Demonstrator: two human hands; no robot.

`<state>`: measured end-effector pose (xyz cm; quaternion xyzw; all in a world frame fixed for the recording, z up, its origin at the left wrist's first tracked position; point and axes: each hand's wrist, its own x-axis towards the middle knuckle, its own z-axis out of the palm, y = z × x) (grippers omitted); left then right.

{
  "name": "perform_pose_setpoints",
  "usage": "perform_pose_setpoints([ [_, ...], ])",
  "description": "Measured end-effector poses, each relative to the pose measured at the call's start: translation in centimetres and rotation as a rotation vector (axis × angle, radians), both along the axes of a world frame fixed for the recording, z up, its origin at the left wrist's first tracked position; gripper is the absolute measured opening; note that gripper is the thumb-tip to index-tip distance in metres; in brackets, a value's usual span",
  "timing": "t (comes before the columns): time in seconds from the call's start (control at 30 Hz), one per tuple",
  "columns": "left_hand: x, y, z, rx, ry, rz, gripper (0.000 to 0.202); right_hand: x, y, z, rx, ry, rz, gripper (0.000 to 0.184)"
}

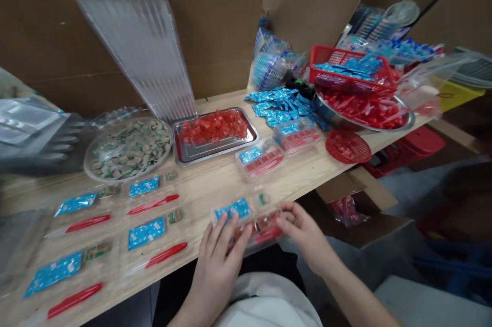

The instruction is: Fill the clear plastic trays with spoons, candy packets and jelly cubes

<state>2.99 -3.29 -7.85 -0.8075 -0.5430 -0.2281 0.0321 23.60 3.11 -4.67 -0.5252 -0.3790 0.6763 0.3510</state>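
A long pale wooden workbench (200, 188) runs before brown cardboard walls (165, 24), crowded with sorted goods. At its far edge, from left to right, sit a round clear plate (128, 173) of green-and-brown wrapped pieces, a rectangular steel tray (215, 152) of red cubes, a loose heap of blue sachets (284, 106), and a wide steel bowl (361, 114) of red sticks beneath a red plastic mesh basket (330, 55). A blurred, ribbed transparent plastic sheet (134, 45) rises above the bench's far left. Rows of blue cards (146, 233) and red sticks (166, 255) lie at the bench's left end. At the bench's near edge, a clear plastic packet (234, 210) holding a blue card and red pieces lies just in front of the person, its long axis slanting across the bench, its blue end on the left. The left hand (217, 278) reaches forward at that blue end; the right hand (303, 234), equally close, curls over the red end, wrist angled inward. Both grips are narrow, closed on the packet, though their firmness cannot be told
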Motion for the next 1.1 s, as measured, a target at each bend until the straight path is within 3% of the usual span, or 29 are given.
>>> perform_pose_setpoints([
  [0.13, 2.8, 7.3, 1.9, 0.032, -0.1, 0.056, 0.054, 1.3, 8.2, 1.8, 0.243, -0.253, -0.036, 0.04],
  [0.2, 4.3, 10.6, 1.9, -0.019, -0.136, 0.078, 0.054, 1.9, 11.8, 1.7, 0.347, -0.431, -0.036, 0.038],
  [0.27, 5.4, 12.6, 1.6, -0.077, -0.185, 0.061, 0.058, 2.6, 13.9, 0.9, 0.459, -0.618, -0.077, 0.037],
  [0.37, 6.1, 13.4, 0.9, -0.127, -0.424, 0.107, 0.069, 3.5, 14.3, -1.1, 0.506, -0.727, -0.265, 0.039],
  [0.47, 6.0, 14.3, 0.3, -0.229, -0.982, 0.355, 0.062, 3.5, 13.5, -3.0, 0.303, -0.549, -0.369, 0.041],
  [0.53, 5.8, 15.4, -0.2, -0.337, -1.248, 0.417, 0.052, 2.7, 13.2, -3.9, 0.219, -0.457, -0.376, 0.041],
  [0.67, 5.4, 15.7, -0.4, -0.464, -1.412, 0.381, 0.044, 0.8, 11.8, -4.5, 0.309, -0.476, -0.358, 0.043],
  [0.77, 5.4, 13.7, 0.8, -0.493, -1.431, 0.44, 0.041, 0.2, 9.9, -3.6, 0.365, -0.48, -0.268, 0.041],
  [0.87, 6.6, 13.2, 3.6, -0.482, -1.396, 0.409, 0.041, 1.6, 9.4, -0.8, 0.414, -0.479, -0.228, 0.043],
  [0.93, 8.4, 15.0, 5.5, -0.496, -1.349, 0.313, 0.04, 3.9, 10.9, 1.5, 0.489, -0.545, -0.269, 0.045],
  [1.0, 10.9, 18.3, 6.9, -0.484, -1.31, 0.233, 0.041, 6.8, 14.0, 3.3, 0.59, -0.665, -0.34, 0.047],
  [1.1, 14.7, 23.4, 7.4, -0.442, -1.224, 0.23, 0.044, 10.9, 19.2, 4.3, 0.598, -0.766, -0.355, 0.044],
])
